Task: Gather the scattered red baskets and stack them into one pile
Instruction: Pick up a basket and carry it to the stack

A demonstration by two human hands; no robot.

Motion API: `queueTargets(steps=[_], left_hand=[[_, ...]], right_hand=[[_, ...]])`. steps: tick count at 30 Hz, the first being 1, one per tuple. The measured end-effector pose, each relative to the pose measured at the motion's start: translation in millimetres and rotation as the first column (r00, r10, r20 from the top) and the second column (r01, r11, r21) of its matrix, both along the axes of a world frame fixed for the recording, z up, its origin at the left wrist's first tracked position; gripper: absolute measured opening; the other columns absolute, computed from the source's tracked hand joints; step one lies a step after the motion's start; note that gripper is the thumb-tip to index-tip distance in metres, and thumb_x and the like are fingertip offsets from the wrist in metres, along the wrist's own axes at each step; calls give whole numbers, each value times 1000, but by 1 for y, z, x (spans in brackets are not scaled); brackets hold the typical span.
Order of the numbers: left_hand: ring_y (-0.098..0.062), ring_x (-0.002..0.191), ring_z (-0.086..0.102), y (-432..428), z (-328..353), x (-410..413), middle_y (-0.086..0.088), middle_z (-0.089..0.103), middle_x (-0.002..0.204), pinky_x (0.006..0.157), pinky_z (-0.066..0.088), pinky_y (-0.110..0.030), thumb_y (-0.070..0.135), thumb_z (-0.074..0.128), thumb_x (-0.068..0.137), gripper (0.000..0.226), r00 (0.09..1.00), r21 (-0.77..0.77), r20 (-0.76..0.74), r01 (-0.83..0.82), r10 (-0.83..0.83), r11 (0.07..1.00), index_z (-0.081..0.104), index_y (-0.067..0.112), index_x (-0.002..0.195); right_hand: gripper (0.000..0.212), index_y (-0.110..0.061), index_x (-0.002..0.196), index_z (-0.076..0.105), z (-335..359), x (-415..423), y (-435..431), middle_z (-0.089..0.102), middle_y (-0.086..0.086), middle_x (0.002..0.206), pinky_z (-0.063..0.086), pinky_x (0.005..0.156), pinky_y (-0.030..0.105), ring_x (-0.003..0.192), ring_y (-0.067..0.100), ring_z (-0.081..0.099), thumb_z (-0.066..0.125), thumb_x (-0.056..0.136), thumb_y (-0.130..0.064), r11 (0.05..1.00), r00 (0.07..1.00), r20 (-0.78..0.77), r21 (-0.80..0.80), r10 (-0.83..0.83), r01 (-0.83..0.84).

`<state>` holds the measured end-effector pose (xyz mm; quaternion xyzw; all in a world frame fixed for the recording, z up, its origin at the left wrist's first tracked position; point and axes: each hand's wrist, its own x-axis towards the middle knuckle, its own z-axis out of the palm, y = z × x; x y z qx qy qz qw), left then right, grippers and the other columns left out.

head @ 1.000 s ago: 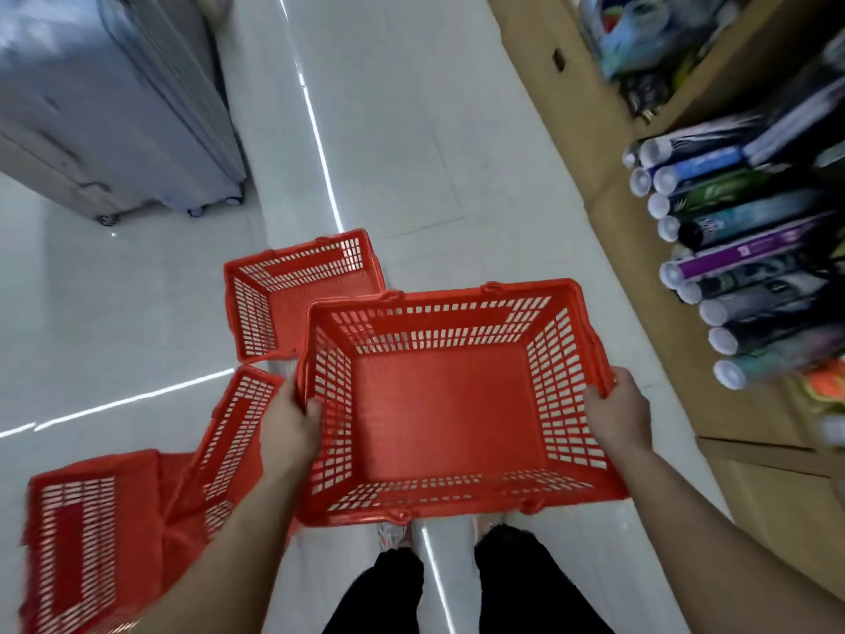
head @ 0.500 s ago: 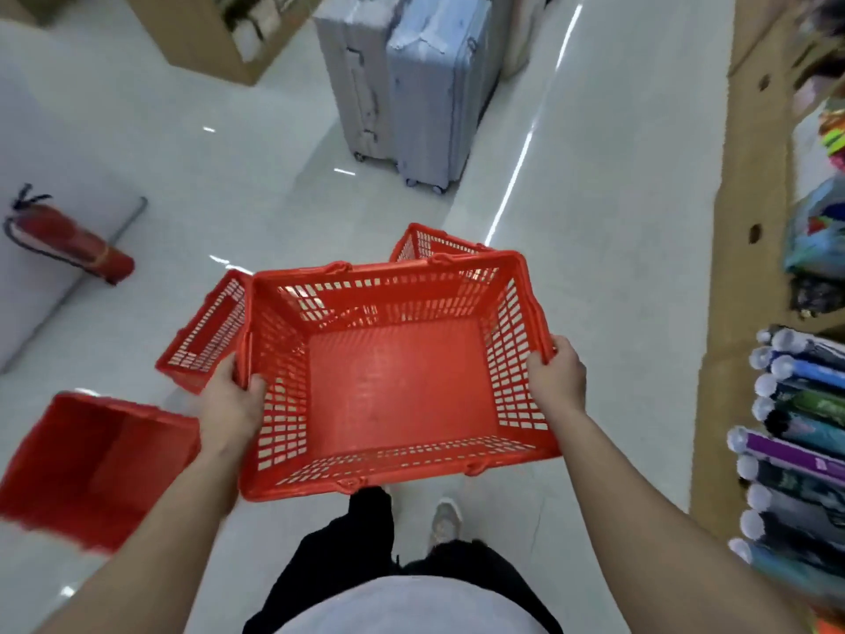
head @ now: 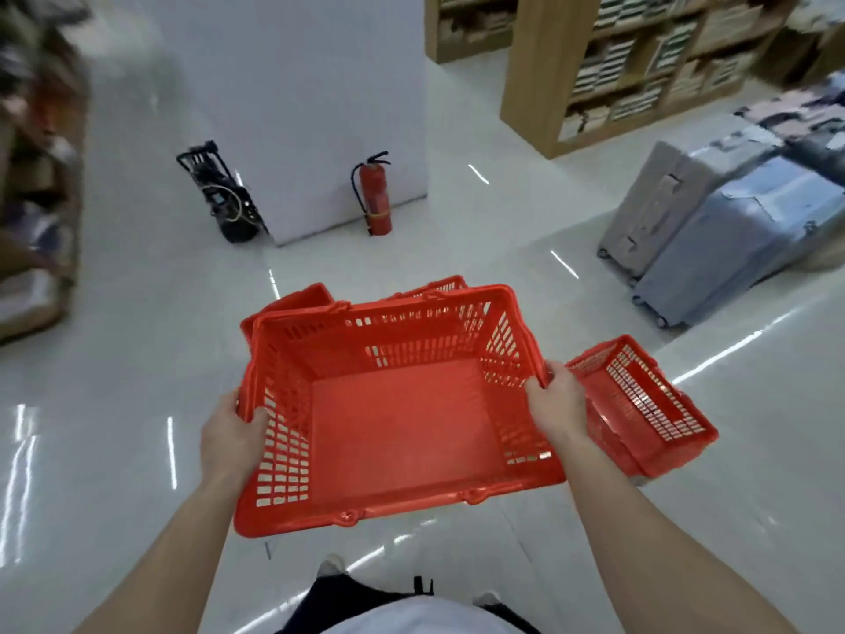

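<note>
- The held basket (head: 402, 427), red with slotted walls and nothing in it, is carried level and mouth-up above the floor (head: 114, 359), in the near middle of the view in front of the person's body.
- The left hand (head: 233, 432) grips its left short side: the thumb lies over the rim and inside the wall, and the other fingers wrap the outside.
- The right hand (head: 555, 404) grips the right short side the same way, thumb hooked over the rim and fingers curled behind it.
- Both folding handles lie down flat along the long rims.
- A floor basket (head: 640, 404) lies on the floor just right of the held one, tilted with a slotted wall turned up. Its left end is hidden behind the right hand.
- Past the far rim of the held basket a red corner (head: 297, 300) shows at far left and a slotted red rim (head: 439, 286) at far middle. Whether they belong to one basket or two I cannot tell.
- Farther off, a white pillar (head: 311, 107) stands with a red fire extinguisher (head: 377, 194) at its foot and a black folding trolley (head: 224, 194) leaning at its left corner.
- Two suitcases (head: 731, 231) stand on wheels at far right, with wooden shelves (head: 640, 61) of goods beyond them.
- A blurred shelf (head: 36, 176) runs along the left edge.
</note>
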<state>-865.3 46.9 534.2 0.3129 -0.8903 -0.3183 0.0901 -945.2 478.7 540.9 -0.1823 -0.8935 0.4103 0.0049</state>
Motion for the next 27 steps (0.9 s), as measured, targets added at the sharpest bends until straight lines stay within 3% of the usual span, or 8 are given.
queueTargets(steps=[6,9,15,24,27], left_hand=[[-14,70,62,-113,-12,17,-5,71,100,70,52,-33,28,59,91,33,993,108,29,-120,117,987,58,21,123],[-5,66,57,-173,-14,15,-2,71,99,63,46,-26,24,59,91,35,990,117,28,-140,138,983,58,18,126],[-18,79,67,-276,-12,-2,-2,71,105,77,56,-37,27,56,94,35,976,146,113,-200,185,969,56,21,129],[-22,84,69,-349,-38,-106,-3,71,109,82,58,-45,30,57,95,38,960,126,209,-217,188,968,55,21,132],[-12,72,66,-356,-41,-149,-3,71,108,68,55,-30,30,58,96,38,947,94,278,-195,162,976,54,19,132]], right_hand=[[26,-7,113,67,-2,-36,-126,73,17,103,49,85,37,98,36,67,62,88,-13,989,991,-2,71,133,-133],[34,-3,122,64,-7,-48,-191,71,20,111,48,91,39,105,37,66,62,89,-13,982,984,21,71,175,-176],[35,-6,124,64,-20,-68,-299,73,16,107,47,88,35,102,36,67,65,90,-14,977,978,44,54,205,-208],[28,-6,118,64,-71,-169,-370,70,13,100,45,81,31,96,34,66,60,91,-13,969,949,200,-30,245,-244],[30,-3,119,62,-84,-204,-377,68,13,94,48,86,37,96,38,66,60,91,-11,974,935,271,-60,228,-220]])
